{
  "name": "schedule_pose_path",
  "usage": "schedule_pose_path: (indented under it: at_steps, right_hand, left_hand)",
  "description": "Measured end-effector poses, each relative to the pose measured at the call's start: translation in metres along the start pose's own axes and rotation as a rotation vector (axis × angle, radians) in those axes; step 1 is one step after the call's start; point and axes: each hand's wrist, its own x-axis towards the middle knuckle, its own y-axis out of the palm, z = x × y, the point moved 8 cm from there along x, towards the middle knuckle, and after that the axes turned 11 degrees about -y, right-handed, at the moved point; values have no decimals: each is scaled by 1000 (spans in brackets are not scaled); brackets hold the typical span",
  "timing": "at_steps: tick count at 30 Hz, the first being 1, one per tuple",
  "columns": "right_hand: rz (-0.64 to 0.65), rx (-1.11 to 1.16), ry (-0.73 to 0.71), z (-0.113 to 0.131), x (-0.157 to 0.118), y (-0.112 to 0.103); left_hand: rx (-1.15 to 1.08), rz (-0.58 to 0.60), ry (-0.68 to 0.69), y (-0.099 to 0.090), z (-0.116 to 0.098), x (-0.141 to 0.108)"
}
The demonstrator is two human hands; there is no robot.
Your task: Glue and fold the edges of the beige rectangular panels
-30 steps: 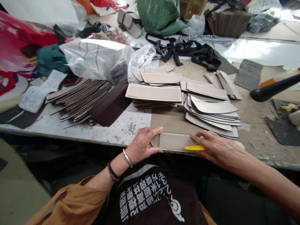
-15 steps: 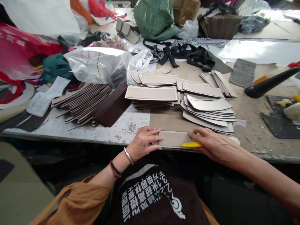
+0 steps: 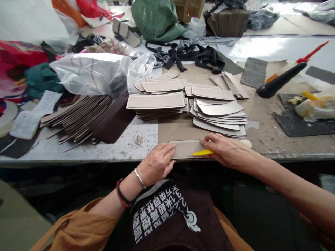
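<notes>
A narrow beige panel with a dark edge lies along the front edge of the table. My left hand is closed on its left end, fingers on top and thumb low at the near edge. My right hand holds a yellow-handled brush, with the handle pointing left across the panel. What look like pale bristles show beyond that hand. Its fingertips also touch the panel's right end. Just behind are piles of similar beige panels and curved pale panels.
Dark brown strips lie fanned out at left, beside a clear plastic bag. Black straps and a green bag sit farther back. At right are a black tapered object and a messy tub on a dark mat.
My left hand's spread fingers have drawn together at the panel's left end. The right hand keeps the brush over the panel. The whole view has shifted to the right.
</notes>
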Motion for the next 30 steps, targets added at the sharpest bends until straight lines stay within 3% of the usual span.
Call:
schedule_pose_path:
  at_steps: [17,24,30]
  right_hand:
    - [-46,83,48,-4,-5,-9]
    - [-271,32,198,-26,-48,-27]
    - [-316,-122,177,-2,-69,-15]
  left_hand:
    - [140,-88,-142,23,-21,-4]
    - [139,-116,-172,23,-22,-6]
    - [164,-148,-161,23,-30,-4]
